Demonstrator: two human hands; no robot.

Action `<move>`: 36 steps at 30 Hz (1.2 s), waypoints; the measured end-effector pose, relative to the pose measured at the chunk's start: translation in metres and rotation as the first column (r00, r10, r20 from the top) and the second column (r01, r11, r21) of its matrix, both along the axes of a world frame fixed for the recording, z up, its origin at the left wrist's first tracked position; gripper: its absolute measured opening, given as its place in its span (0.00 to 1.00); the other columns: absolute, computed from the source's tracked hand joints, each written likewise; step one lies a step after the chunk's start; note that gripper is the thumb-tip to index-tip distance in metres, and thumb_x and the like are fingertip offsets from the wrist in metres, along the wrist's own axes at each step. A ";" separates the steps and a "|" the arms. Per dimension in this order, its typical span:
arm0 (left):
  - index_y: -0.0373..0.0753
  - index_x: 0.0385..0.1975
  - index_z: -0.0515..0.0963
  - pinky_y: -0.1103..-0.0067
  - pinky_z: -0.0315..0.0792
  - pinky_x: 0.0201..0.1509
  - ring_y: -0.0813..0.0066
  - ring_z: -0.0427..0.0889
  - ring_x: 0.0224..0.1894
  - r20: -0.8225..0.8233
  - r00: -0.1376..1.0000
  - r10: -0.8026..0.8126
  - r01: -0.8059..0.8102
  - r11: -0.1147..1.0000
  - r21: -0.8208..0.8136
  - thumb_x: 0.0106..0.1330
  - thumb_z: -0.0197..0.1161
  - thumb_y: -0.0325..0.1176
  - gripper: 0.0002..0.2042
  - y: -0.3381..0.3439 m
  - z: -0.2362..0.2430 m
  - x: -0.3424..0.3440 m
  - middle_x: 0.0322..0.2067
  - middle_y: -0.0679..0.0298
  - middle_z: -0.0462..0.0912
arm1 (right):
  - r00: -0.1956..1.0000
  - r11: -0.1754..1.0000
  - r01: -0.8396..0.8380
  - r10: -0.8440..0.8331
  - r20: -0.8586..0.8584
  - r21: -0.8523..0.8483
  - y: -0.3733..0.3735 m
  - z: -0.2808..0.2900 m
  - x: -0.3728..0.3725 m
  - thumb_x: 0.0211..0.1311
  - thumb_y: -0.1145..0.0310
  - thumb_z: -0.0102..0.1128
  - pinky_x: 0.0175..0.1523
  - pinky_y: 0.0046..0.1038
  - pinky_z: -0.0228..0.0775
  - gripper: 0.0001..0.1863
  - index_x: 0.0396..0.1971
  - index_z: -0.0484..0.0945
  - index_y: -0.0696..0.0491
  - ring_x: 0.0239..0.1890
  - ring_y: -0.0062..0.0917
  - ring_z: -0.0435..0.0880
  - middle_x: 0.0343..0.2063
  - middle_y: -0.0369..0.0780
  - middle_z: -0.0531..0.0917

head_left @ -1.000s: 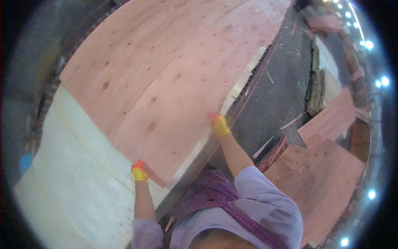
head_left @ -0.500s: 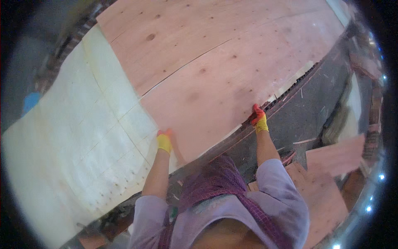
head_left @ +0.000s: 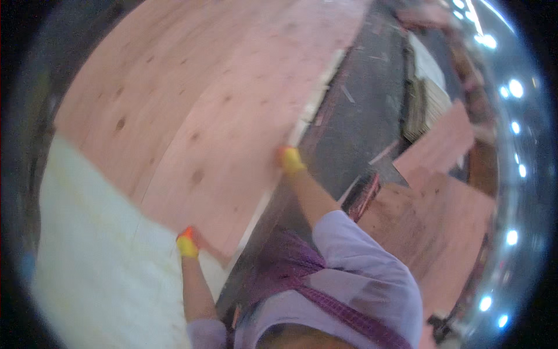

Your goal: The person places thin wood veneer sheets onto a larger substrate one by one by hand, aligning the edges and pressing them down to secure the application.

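A large reddish thin wood veneer sheet (head_left: 203, 116) lies over a pale cream sheet (head_left: 99, 256) on a wide stack in front of me. My left hand (head_left: 187, 244), in a yellow and orange glove, grips the near corner of the reddish sheet. My right hand (head_left: 289, 159), gloved the same way, holds the sheet's right edge farther up. Both arms come up from the bottom of the view.
A dark grey floor strip (head_left: 360, 110) runs along the right of the stack. More reddish sheets (head_left: 436, 215) lie on the floor at the right, with a pile of pale boards (head_left: 427, 96) behind them. Bright lights line the right rim.
The view has swung, so the stack now sits more to the left again. Both hands keep hold of the reddish sheet's edge; the sheet has shifted over the pale one.
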State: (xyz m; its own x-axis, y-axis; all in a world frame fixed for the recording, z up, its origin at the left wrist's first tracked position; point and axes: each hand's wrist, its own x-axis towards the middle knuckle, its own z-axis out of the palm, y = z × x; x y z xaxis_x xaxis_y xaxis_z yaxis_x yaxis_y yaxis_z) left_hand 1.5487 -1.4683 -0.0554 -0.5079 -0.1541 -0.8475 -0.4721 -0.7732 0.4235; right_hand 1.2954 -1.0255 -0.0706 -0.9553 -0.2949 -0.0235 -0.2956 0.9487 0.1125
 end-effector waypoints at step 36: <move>0.63 0.60 0.56 0.60 0.55 0.62 0.36 0.49 0.62 0.680 0.092 -0.728 0.418 -0.592 -0.690 0.58 0.52 0.34 0.28 0.147 0.131 0.040 0.63 0.45 0.46 | 0.652 0.558 0.742 -0.469 0.596 -0.372 0.126 0.085 0.374 0.45 0.60 0.53 0.42 0.36 0.69 0.18 0.38 0.76 0.50 0.39 0.38 0.78 0.35 0.45 0.80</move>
State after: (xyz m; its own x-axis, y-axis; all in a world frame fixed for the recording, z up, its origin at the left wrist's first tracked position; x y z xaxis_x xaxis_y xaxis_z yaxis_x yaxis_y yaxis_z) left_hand 1.5888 -1.3209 0.0759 -0.8772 0.1664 -0.4504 0.0165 0.9479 0.3180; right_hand 1.6697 -0.8999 0.0146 -0.8374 0.2670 -0.4769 0.4931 0.7453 -0.4487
